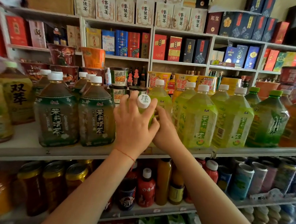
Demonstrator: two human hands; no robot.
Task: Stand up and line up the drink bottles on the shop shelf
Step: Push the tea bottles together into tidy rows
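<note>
A light-green tea bottle with a white cap (pixel 144 101) leans toward me at the middle of the white shelf (pixel 27 145), in the gap between two rows. My left hand (pixel 133 123) wraps its shoulder from the left, fingers around the neck. My right hand (pixel 165 128) grips its body from the right and lower down. Most of the bottle is hidden by both hands. Dark-green jasmine tea bottles (pixel 96 114) stand upright to the left. Light-green bottles (pixel 199 119) stand in a row to the right, with another (pixel 159 93) behind the held one.
Yellow-labelled bottles (pixel 16 98) stand at the far left and darker green and orange ones (pixel 270 121) at the far right. Instant noodle cups (pixel 93 57) and jars sit behind the bottles. Cans and small bottles (pixel 145 188) fill the shelf below. Boxed liquor lines the upper shelves.
</note>
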